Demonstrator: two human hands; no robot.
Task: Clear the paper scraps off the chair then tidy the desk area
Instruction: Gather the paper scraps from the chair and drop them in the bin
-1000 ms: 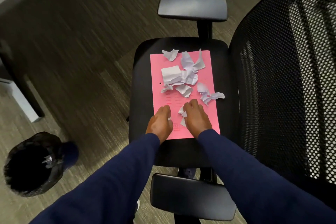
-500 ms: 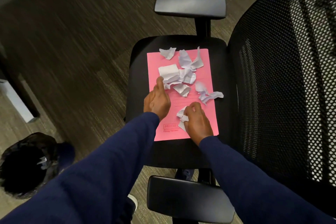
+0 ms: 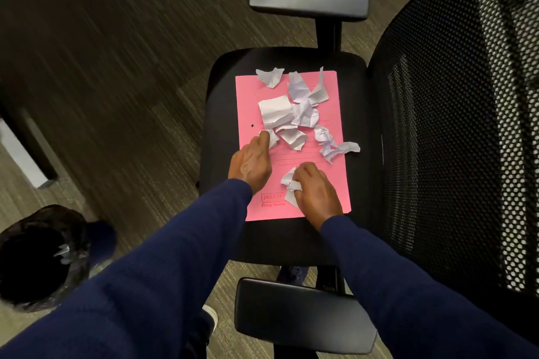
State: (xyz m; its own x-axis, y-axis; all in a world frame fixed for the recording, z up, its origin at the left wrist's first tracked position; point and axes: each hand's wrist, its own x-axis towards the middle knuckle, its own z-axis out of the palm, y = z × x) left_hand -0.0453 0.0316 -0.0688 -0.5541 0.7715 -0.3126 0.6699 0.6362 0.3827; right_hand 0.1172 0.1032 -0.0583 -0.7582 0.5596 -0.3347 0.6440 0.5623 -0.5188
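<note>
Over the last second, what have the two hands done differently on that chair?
The left hand reached forward to the scrap pile, fingertip now touching a scrap. The right hand closed around a crumpled scrap. The pink folder and other scraps stayed put.

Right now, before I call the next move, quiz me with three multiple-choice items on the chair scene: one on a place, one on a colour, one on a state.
1. Where do the paper scraps lie?
A. on the floor
B. on a folder on the chair seat
C. on the armrest

2. What colour is the folder?
A. pink
B. green
C. yellow

3. What is the right hand doing?
A. resting empty
B. gripping the backrest
C. closing on a crumpled scrap

Answers:
1 B, the scraps sit on the folder, which lies flat on the black seat.
2 A, it is plainly pink.
3 C, white paper shows between its fingers.
</note>
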